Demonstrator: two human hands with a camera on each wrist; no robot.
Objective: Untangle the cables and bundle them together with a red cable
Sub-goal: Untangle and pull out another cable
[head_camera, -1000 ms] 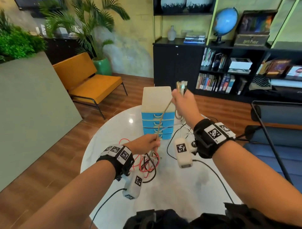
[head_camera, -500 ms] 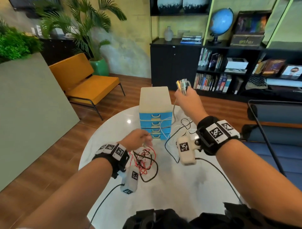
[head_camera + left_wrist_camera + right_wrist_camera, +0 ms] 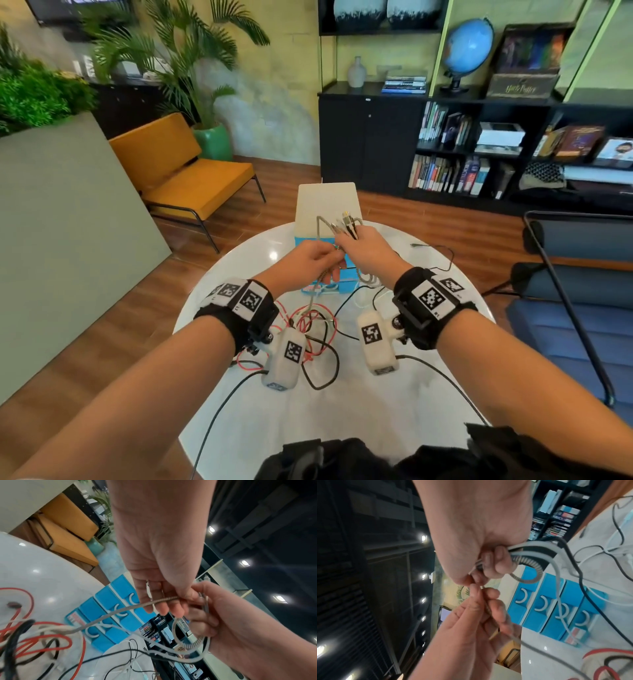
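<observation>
At the centre of the head view, just in front of the blue drawer box, our two hands meet above the round white table. Our right hand is closed round a small bunch of cables whose plug ends stick up above the fist; in the right wrist view grey, black and braided strands leave the bottom of that fist and curve down toward the table. Our left hand pinches one grey braided cable between thumb and fingers, right beside the right fist, and that cable runs down to the lower left of the left wrist view into the loose heap.

The heap lies on the table between our wrists, low in the head view. The red cable is there, looped through black and white ones and held by neither hand.

We judge that we are in the untangling step: gathering freed cables one by one into the right hand, with the braided one being fed across now. Bundling has not begun. The next move, as we see it, calls for drawing the braided cable clear of the heap without dragging the red loops along, then passing it into the right hand's hold. How knotted it is inside the heap we cannot tell.
</observation>
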